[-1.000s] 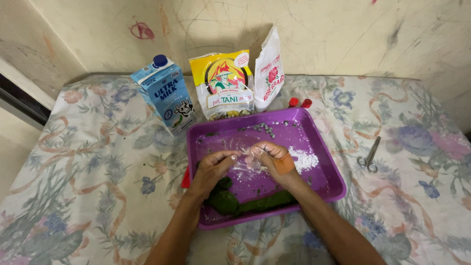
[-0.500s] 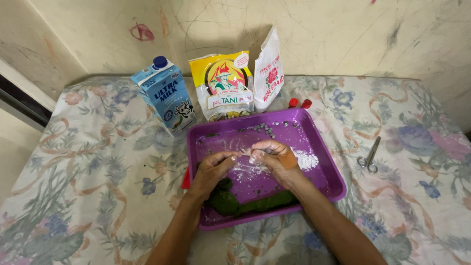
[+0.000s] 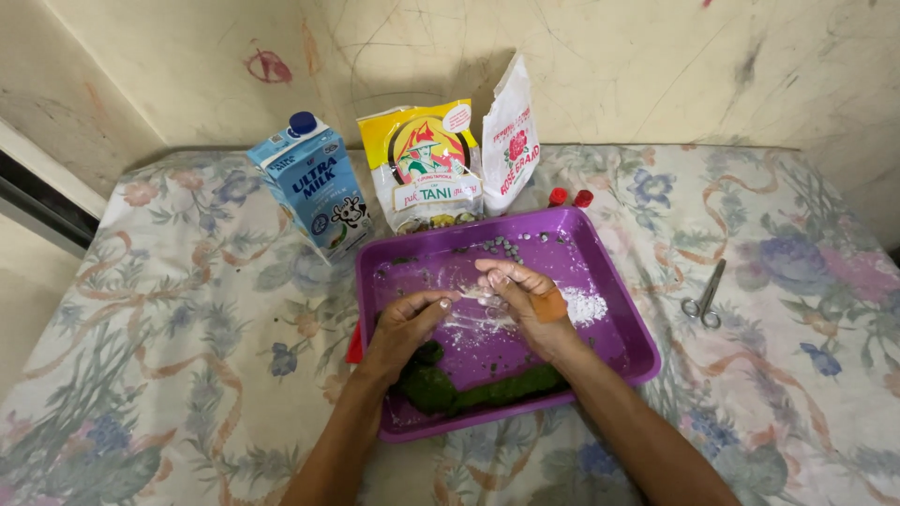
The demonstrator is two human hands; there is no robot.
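Note:
A purple plastic tray [image 3: 619,323] lies on a flower-patterned cloth. Both my hands hover over its middle. My left hand [image 3: 405,323] and my right hand [image 3: 525,302] pinch the two ends of a thin whitish, floury strand [image 3: 476,298] stretched between their fingertips. A plaster is stuck on my right hand. White powder [image 3: 586,305] is scattered on the tray to the right of my hands. A dark green lump [image 3: 469,389] lies along the tray's near edge, partly under my wrists. Small dark bits [image 3: 506,245] lie at the tray's far side.
Behind the tray stand a blue milk carton [image 3: 314,187], a yellow-and-white food bag [image 3: 427,169] and a white paper bag [image 3: 509,141]. Two small red caps [image 3: 570,198] sit beside them. Scissors [image 3: 705,295] lie on the cloth at the right. A stained wall is behind.
My hands have drawn slightly apart and the whitish strand between them has stretched a little. Nothing else has moved.

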